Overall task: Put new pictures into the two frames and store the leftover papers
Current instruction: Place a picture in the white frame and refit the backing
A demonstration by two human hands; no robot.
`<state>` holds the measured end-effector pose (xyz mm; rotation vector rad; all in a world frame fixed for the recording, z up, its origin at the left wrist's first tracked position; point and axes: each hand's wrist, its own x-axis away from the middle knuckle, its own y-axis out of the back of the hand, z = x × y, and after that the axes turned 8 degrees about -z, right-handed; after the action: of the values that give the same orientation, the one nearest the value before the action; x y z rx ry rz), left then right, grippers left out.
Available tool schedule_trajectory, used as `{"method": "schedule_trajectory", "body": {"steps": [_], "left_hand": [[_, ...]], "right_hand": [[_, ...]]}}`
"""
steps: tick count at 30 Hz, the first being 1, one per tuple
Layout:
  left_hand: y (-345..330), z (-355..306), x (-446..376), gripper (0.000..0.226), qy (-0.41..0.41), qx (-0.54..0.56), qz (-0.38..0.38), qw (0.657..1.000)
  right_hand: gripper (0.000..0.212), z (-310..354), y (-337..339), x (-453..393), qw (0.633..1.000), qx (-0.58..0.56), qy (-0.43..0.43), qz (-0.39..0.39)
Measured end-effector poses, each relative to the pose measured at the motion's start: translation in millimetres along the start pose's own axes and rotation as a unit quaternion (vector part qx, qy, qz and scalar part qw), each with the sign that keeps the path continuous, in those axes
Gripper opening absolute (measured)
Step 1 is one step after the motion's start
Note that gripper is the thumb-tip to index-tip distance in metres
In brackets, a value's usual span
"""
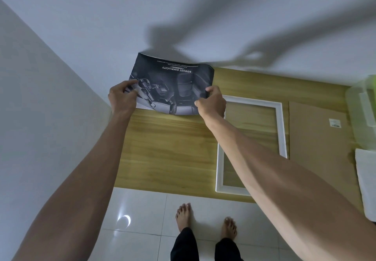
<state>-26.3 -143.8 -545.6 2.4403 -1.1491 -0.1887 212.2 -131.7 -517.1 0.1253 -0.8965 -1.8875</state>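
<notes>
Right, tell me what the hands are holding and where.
A dark printed picture: the left hand pinches its left edge, the right hand its right edge.

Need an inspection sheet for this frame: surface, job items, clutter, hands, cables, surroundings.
Surface: wooden table against a white wall.
Job's things: dark print reading ROBUST SIMPLICITY, held above the table's far left; white frame lying flat, wood showing through it; brown backing board with a small label, right of the frame.
Clutter: green translucent container at the right edge; white cloth or paper nearer, cannot tell which.
Hands: left hand and right hand each pinch a side edge of the print.
Cables: nothing seen.
Surroundings: white tiled floor, bare feet.
</notes>
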Motion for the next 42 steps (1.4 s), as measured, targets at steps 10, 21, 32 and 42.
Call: {"method": "schedule_trajectory", "body": {"steps": [10, 21, 32, 42], "left_hand": [[14.2, -10.7, 20.8, 0.042, 0.028, 0.109, 0.059, 0.992], [33.8, -35.7, 53.4, 0.048, 0.061, 0.089, 0.113, 0.988], [2.3, -138.8, 81.7, 0.030, -0.094, -0.011, 0.348, 0.933], [-50.0, -134.0, 149.1, 0.049, 0.063, 0.181, 0.340, 0.921]], "right_hand": [[0.049, 5.3, 38.1, -4.5, 0.986, -0.159, 0.031, 0.037], [0.054, 33.8, 137.1, -8.8, 0.953, -0.232, 0.090, 0.171], [0.053, 19.9, 222.0, -24.7, 0.938, -0.130, 0.086, 0.308], [0.041, -57.7, 262.6, -28.6, 0.941, -0.287, -0.002, 0.181]]}}
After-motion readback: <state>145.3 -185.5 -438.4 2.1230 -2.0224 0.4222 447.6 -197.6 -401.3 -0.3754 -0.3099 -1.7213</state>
